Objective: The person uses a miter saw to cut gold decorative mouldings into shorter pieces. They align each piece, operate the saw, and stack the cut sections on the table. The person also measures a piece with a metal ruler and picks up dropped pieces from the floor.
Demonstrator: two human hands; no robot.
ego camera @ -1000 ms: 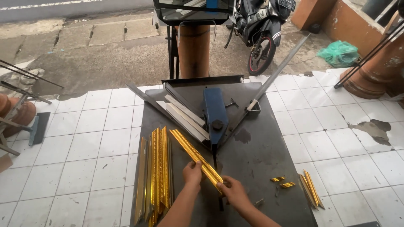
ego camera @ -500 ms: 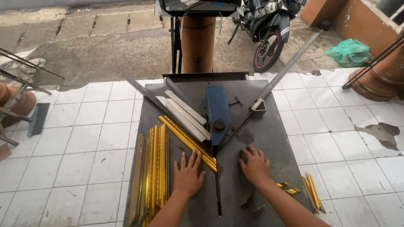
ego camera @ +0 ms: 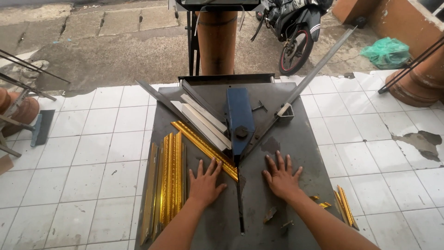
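Both hands are lying flat and open, gripping nothing, the left hand touching the gold moulding angled under the blue cutter, the right hand bracing on the surface.

Motorcycle at 1 o'clock cut off by top edge; counter bottom cropped; both forearms run out at 6; small scraps too small to identify.

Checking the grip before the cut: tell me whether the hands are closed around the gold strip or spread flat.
Spread flat. Left hand lies open, fingers touching the gold strip; right hand rests open on the metal table, holding nothing.
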